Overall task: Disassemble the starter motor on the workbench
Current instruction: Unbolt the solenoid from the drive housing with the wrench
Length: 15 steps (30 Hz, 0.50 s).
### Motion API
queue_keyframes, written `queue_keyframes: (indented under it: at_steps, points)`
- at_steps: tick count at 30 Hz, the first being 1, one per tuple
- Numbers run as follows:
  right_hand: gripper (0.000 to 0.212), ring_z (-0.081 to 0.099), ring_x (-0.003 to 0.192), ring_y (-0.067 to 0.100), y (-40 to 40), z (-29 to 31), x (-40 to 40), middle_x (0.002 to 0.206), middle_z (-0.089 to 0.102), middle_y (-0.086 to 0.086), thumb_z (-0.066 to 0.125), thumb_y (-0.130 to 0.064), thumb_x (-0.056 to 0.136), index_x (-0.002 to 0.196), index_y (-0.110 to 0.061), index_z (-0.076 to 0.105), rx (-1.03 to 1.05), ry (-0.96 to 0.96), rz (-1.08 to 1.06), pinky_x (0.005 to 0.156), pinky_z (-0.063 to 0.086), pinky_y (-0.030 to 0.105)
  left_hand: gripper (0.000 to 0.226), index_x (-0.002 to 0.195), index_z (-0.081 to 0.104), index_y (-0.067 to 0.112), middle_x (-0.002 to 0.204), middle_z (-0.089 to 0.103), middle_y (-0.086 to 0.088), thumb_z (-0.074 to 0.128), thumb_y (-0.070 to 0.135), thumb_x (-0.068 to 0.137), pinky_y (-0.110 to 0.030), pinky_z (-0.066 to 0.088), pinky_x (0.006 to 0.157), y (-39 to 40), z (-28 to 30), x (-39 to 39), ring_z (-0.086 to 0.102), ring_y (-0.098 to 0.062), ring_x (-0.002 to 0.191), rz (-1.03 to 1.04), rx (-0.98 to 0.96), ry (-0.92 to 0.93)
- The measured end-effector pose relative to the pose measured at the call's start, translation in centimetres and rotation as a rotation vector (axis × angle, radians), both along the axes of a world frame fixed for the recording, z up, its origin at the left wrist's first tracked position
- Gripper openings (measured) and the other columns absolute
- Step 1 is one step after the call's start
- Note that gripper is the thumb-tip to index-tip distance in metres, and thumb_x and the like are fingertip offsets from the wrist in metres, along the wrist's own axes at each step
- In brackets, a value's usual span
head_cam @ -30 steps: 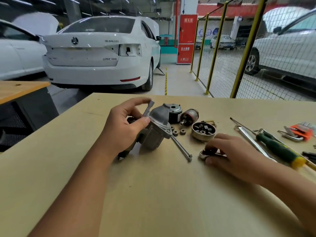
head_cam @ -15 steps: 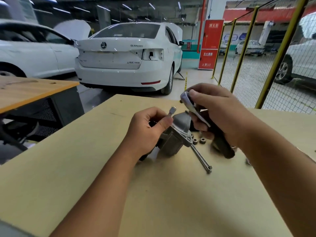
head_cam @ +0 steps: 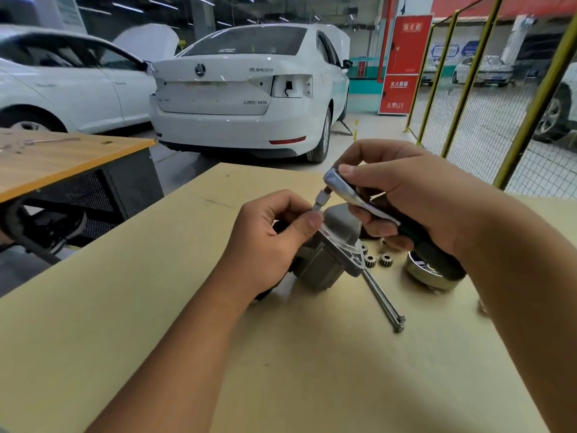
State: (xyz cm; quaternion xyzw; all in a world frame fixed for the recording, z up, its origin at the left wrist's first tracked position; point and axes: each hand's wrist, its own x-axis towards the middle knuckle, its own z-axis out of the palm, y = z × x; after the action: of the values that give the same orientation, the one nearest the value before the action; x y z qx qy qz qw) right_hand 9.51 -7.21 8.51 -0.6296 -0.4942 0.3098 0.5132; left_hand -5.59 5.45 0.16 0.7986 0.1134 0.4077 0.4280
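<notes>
My left hand [head_cam: 268, 242] pins the starter housing [head_cam: 331, 254] to the workbench [head_cam: 156, 307], pinching a socket bit [head_cam: 320, 201]; my right hand [head_cam: 406, 207], just beside, clamps the ratchet [head_cam: 352, 195] onto it for leverage.

I am looking into a car repair garage. Two white cars stand on the concrete floor beyond the far edge of the worktop [head_cam: 156, 307]: a sedan [head_cam: 243, 89] with its tail lamp removed, leaving an open hole, and a second car [head_cam: 62, 85] to the left with its bonnet raised. A yellow-framed mesh fence [head_cam: 487, 98] runs along the right, with more cars parked behind it. A red fire cabinet [head_cam: 406, 64] stands by a pillar, strip lights run overhead, and a second wooden bench [head_cam: 56, 157] sits at the left.
</notes>
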Motion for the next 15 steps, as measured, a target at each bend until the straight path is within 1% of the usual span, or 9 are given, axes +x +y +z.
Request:
queue_keyframes:
  at_steps: [1,3,5,7,8,11,13,15]
  points:
    - [0.012,0.039,0.039,0.020,0.0,0.0,0.0,0.063,0.053,0.018,0.059,-0.021,0.100,0.092,-0.015,0.065,0.003,-0.015,-0.012,0.039,0.035,0.022,0.009,0.089,0.072,0.016,0.075,0.068,0.006,0.070,0.017,0.097,-0.013,0.051,0.066,0.0,0.1,0.0,0.063,-0.001,0.071,-0.006,0.004,-0.001]
    - [0.015,0.038,0.041,0.021,0.0,0.0,0.0,0.065,0.053,0.021,0.059,-0.021,0.101,0.089,-0.016,0.066,-0.016,-0.055,-0.033,0.039,0.035,0.022,0.008,0.089,0.072,0.016,0.077,0.068,0.004,0.071,0.015,0.097,-0.014,0.051,0.067,0.0,0.1,0.0,0.063,-0.001,0.070,0.000,0.019,0.000]
    - [0.015,0.039,0.040,0.021,0.0,0.2,-0.2,0.066,0.054,0.020,0.058,-0.022,0.101,0.090,-0.016,0.065,-0.057,-0.076,-0.047,0.038,0.035,0.022,0.010,0.088,0.072,0.019,0.078,0.068,0.000,0.072,0.014,0.096,-0.020,0.054,0.066,0.2,0.0,0.0,0.061,-0.002,0.069,0.015,0.027,-0.008]
    - [0.014,0.040,0.037,0.021,0.0,0.6,-0.5,0.064,0.055,0.019,0.058,-0.021,0.101,0.091,-0.014,0.064,-0.085,-0.091,-0.074,0.037,0.035,0.022,0.010,0.087,0.073,0.018,0.077,0.068,-0.003,0.073,0.014,0.096,-0.028,0.057,0.067,0.2,0.0,0.0,0.062,-0.010,0.068,0.017,0.024,-0.016]
    - [0.015,0.040,0.036,0.021,-0.1,0.8,-0.7,0.062,0.055,0.018,0.057,-0.021,0.102,0.090,-0.014,0.063,-0.099,-0.103,-0.095,0.036,0.035,0.021,0.009,0.087,0.074,0.016,0.078,0.069,-0.003,0.074,0.014,0.095,-0.031,0.058,0.068,0.0,-0.1,0.0,0.063,-0.013,0.069,0.017,0.024,-0.015]
    - [0.017,0.040,0.034,0.020,-0.3,1.0,-1.6,0.059,0.055,0.014,0.054,-0.023,0.104,0.089,-0.017,0.060,-0.160,-0.129,-0.171,0.036,0.035,0.021,0.005,0.089,0.077,0.012,0.078,0.071,-0.005,0.076,0.013,0.094,-0.026,0.060,0.067,-0.2,0.0,-0.1,0.067,-0.016,0.073,0.018,0.018,-0.021]
    - [0.016,0.041,0.037,0.019,-0.5,1.1,-2.3,0.060,0.055,0.013,0.051,-0.022,0.104,0.091,-0.017,0.059,-0.183,-0.079,-0.192,0.036,0.034,0.021,0.003,0.089,0.078,0.012,0.078,0.072,-0.007,0.077,0.013,0.092,-0.021,0.058,0.067,0.0,0.1,-0.2,0.067,-0.017,0.073,0.016,0.013,-0.034]
    - [0.014,0.040,0.039,0.018,-0.7,1.2,-3.0,0.062,0.053,0.012,0.050,-0.021,0.105,0.094,-0.016,0.058,-0.198,0.004,-0.200,0.036,0.033,0.021,0.005,0.087,0.078,0.015,0.079,0.073,-0.006,0.078,0.012,0.091,-0.018,0.055,0.066,0.1,0.2,-0.3,0.067,-0.013,0.071,-0.001,-0.002,-0.046]
